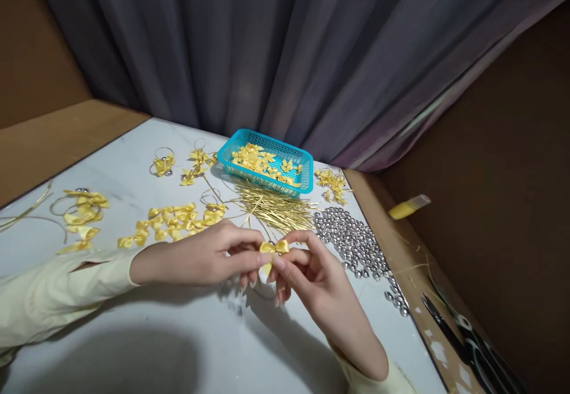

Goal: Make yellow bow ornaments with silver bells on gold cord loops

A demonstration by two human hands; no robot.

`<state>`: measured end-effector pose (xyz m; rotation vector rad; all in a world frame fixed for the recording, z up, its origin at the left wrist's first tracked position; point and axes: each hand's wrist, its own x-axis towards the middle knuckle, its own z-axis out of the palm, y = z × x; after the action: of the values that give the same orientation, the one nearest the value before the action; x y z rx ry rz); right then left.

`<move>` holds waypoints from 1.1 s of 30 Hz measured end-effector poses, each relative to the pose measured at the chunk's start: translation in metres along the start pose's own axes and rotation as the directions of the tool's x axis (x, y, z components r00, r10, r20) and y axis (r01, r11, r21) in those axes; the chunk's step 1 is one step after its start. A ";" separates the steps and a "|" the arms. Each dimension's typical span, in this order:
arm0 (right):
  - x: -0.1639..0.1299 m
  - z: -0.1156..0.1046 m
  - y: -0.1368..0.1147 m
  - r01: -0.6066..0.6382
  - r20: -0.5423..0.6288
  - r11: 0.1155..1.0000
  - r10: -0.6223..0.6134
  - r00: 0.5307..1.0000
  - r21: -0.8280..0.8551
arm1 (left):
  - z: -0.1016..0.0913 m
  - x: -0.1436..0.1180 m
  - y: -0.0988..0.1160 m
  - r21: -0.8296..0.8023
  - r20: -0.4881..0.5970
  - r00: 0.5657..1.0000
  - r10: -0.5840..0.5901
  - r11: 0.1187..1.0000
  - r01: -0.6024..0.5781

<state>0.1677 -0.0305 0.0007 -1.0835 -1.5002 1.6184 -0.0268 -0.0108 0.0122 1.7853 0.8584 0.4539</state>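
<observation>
Two hands meet on one yellow bow (275,248): your left hand (200,258) and right hand (312,275) each pinch it closed-fingered, lifted off the counter (178,346). Bow's long axis runs left–right between your fingertips; gold wires (276,208) lie just beyond.

basket (266,162) behind wire pile (276,210), beads (351,239) to its right, bows (173,218) left
</observation>
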 end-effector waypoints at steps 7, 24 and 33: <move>0.000 -0.002 -0.003 -0.032 0.067 0.999 0.031 0.997 0.015 | 0.005 0.000 0.002 -0.047 -0.036 0.998 -0.043 0.998 0.042; 0.005 -0.010 -0.002 0.031 0.052 0.956 -0.016 0.999 -0.290 | 0.010 -0.001 -0.007 0.083 0.002 0.998 -0.067 0.994 0.067; 0.005 -0.012 0.003 0.225 0.042 0.868 -0.231 0.972 -0.443 | 0.004 0.000 -0.006 -0.079 0.121 0.993 -0.006 0.997 0.015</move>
<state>0.1770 -0.0213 -0.0032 -1.0956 -1.9697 1.1276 -0.0262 -0.0123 0.0054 1.7163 0.7549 0.3646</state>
